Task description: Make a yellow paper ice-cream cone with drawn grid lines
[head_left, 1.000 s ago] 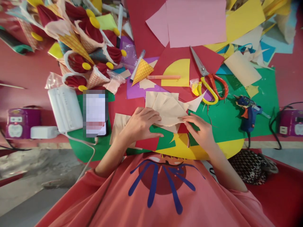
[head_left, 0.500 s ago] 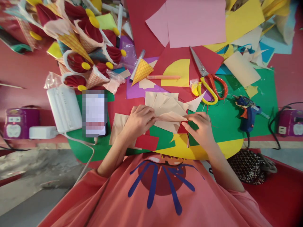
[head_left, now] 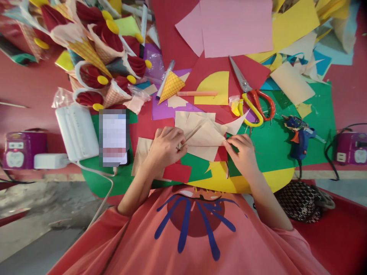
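Between my hands is a beige fabric piece with a folded edge, lying over other beige pieces with zigzag-cut edges. My left hand pinches its left end, fingers curled and closed. At its right corner, my right hand pinches the cloth between thumb and fingertips. Another beige swatch lies partly under my left forearm. A red piece is just below my left hand. Beyond the cloth are a yellow fan-shaped piece, an orange pen and a small yellow checked cone.
Scissors with red and yellow handles lie beyond my right hand. A blue glue gun is at the right. On the left are a phone, a white power bank and several decorated cones. Pink sheets lie at the back.
The beige cloth has turned from a narrow, edge-on fold to a flatter, broader face with a slanting folded edge at left. My left hand has shifted slightly left; my right hand keeps its pinch.
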### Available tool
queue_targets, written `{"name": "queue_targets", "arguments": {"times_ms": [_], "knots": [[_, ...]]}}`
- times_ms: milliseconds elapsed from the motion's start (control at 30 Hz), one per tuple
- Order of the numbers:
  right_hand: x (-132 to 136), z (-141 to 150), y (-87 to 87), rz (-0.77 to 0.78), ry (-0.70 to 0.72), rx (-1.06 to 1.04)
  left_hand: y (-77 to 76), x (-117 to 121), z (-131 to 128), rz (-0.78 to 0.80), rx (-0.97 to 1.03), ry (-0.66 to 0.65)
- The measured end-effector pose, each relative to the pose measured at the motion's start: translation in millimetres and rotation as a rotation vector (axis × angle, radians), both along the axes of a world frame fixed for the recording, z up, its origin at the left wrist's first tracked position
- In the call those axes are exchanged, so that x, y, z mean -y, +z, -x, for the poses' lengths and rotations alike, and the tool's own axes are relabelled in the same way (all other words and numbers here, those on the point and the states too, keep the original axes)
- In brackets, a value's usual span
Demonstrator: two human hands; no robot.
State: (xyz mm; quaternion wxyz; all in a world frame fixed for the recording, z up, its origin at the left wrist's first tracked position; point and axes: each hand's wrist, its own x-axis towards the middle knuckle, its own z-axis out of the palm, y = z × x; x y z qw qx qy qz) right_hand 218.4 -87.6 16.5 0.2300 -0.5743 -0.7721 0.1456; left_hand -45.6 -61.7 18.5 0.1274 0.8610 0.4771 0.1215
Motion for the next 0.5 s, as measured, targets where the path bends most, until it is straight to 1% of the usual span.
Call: {"name": "queue_targets", "arguments": {"times_ms": [233,367,500], "knots": [[-2.2,1.2,-1.6,0.015,-0.033,0.022,0.4,-1.3,2.3,0.091,-0.068,0.023],[-3.3,2.6,-2.9,0.01,-0.045,0.046,-1.1,-1.1,2.6,0.077,-0.107,0.008],[-3.3,3.8,-2.7,0.008,-0.043,0.055,-1.5,-1.2,3.2,0.106,-0.08,0.019]]}}
